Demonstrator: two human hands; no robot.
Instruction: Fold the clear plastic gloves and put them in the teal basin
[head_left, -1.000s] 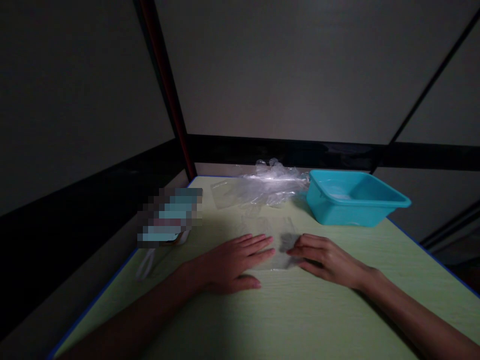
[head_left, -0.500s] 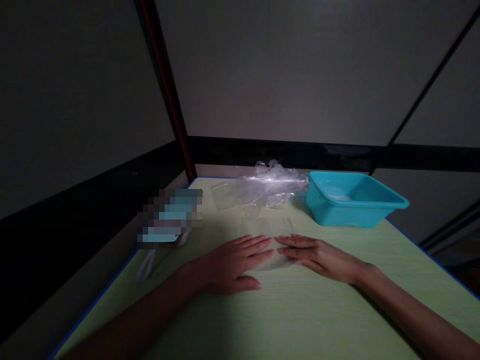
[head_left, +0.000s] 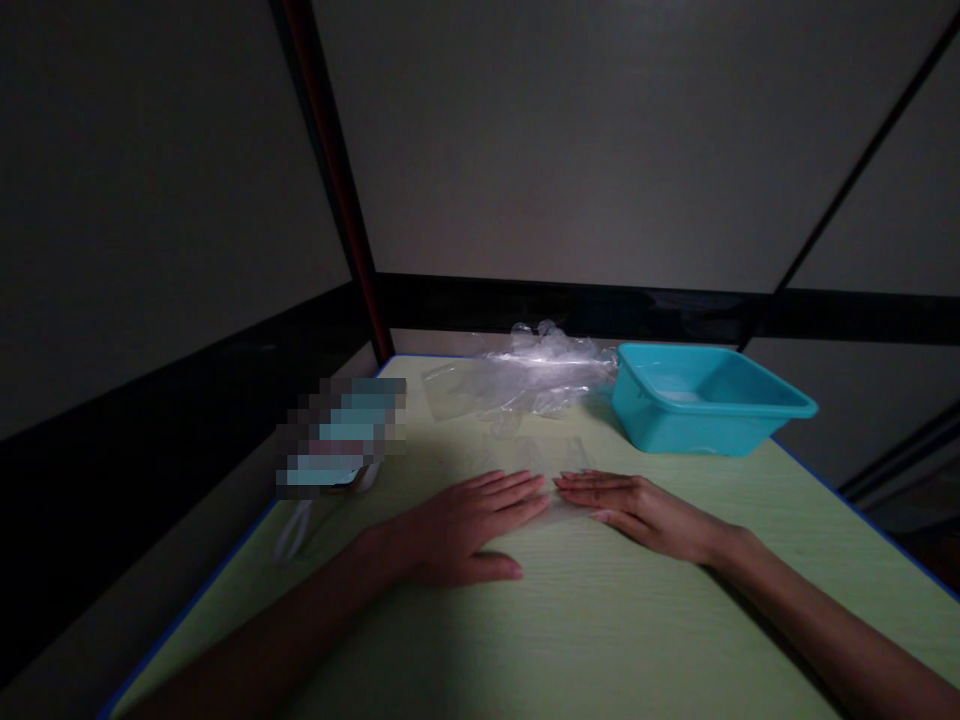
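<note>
A thin, see-through plastic glove, folded as far as I can tell, lies flat on the table in front of me. My left hand rests palm down on its left part, fingers stretched out and thumb apart. From the right, my right hand lies over the other side with its fingers extended, fingertips close to those of the left. Both hands are open and press on the plastic without gripping it. Much of the glove is hidden under the fingers, and its outline is faint.
Behind the hands lies a loose pile of clear plastic gloves. A turquoise basin stands at the back right. A blurred-out phone-like object with a white strap is at the left edge of the table. Walls enclose the far side.
The near edge of the plastic under my fingers has drawn back away from me, so less of it shows below the hands. My right hand has shifted slightly; the left stays nearly still.
</note>
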